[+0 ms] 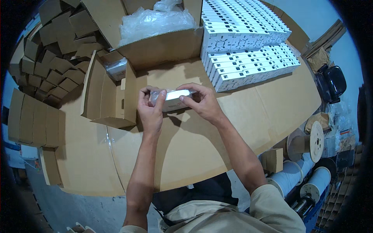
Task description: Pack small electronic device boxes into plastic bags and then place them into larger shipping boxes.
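Note:
A small white block-shaped item (pixel 175 101), partly wrapped in clear plastic, is held above the table between my two hands. My left hand (pixel 151 103) grips its left end, where the clear plastic bunches up. At the right end my right hand (pixel 200 101) pinches it between thumb and fingers. Just left of my hands stands an open brown cardboard box (pixel 128 95), its flaps raised. One plastic-wrapped white item (pixel 117 69) lies inside that box at its far end.
Stacked white box-shaped units (pixel 248 50) fill the table's far right. Behind stands a carton with clear plastic bags (pixel 155 23). Folded brown boxes (pixel 54 50) pile up at far left, with more boxes (pixel 33 118) nearer. Cable spools (pixel 316 141) stand beyond the table's right edge.

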A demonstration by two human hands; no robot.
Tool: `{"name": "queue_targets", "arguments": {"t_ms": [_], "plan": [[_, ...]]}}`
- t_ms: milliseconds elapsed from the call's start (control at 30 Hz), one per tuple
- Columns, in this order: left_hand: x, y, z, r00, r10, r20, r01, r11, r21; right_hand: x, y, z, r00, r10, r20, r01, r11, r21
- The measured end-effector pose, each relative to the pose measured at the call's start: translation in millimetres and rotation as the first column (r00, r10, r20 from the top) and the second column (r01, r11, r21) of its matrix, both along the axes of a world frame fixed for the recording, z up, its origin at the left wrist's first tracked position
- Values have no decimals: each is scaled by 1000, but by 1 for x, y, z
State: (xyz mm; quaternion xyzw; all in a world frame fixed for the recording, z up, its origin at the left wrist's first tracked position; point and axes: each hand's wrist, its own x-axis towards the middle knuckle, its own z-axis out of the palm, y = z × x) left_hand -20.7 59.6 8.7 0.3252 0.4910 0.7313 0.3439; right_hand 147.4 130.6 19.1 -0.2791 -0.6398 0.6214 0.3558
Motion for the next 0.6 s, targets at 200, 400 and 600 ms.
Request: {"name": "queue_targets", "arguments": {"t_ms": [200, 400, 600], "plan": [[0, -7, 8, 670, 408, -620, -223, 907, 356, 0, 2, 5, 996, 13, 86, -17, 999, 49], [8, -17, 23, 169, 292, -941, -23, 956, 293, -4, 3, -9, 993, -21, -119, 29, 998, 58], [1, -6, 8, 450, 141, -882, 7, 987, 162, 1, 7, -5, 998, 8, -57, -4, 997, 75]]}}
